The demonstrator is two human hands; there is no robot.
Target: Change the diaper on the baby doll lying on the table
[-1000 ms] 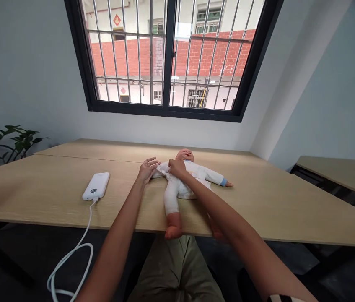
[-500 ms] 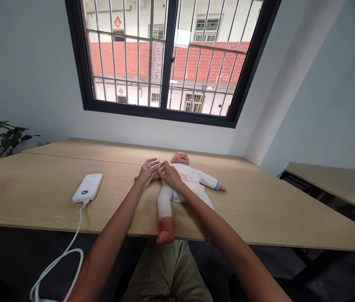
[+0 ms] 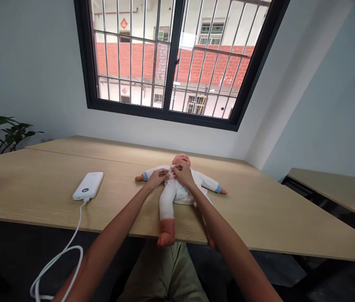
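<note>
OK, so the focus is being shifted inward: the sleeve on the left, where both hands were bunched together half a second ago, is now being left alone, and its pale blue fabric cuff is showing. The soft-bodied, reddish-headed baby doll in white clothes is lying face-up on the light wood-grain table, head toward the far side, one foot reaching the near edge.

A bunched bit of thin white cloth at the left of its chest, just below the chin, is apparently being pinched by the right hand. The left hand is being held against the same patch, fingers bent; whether anything is being gripped by it can't be told. Seems like the front of the clothing is being fussed with now, rather than the sleeve.
</note>
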